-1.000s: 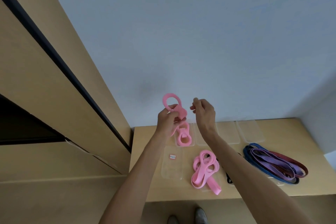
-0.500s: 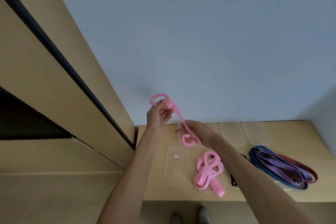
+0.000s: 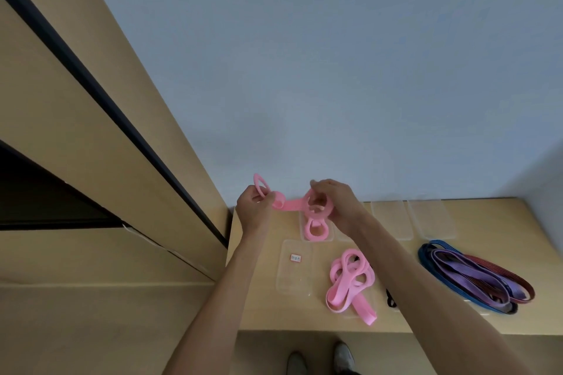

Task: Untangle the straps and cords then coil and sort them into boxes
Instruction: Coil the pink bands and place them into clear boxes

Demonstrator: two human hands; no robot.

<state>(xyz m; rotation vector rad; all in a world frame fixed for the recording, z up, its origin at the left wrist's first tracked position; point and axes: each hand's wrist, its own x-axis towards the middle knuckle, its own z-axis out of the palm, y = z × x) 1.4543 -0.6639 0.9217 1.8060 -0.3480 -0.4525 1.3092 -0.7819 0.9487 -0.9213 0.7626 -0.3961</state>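
Since half a second ago, right hand (image 3: 336,202) rose from the far box to level with left hand (image 3: 254,207). On the table (image 3: 457,321), blue-purple straps (image 3: 475,277) lie right, a pink heap (image 3: 350,280) lies near, and a clear box (image 3: 316,233) stands far. Both hands' curled fingers pinch a pink strap (image 3: 292,204), stretched between them above that box.

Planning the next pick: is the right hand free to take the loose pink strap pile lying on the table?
Probably not yet. The right hand and left hand both grip a pink strap stretched between them. The loose pink strap pile lies uncovered below, so nothing else blocks it.
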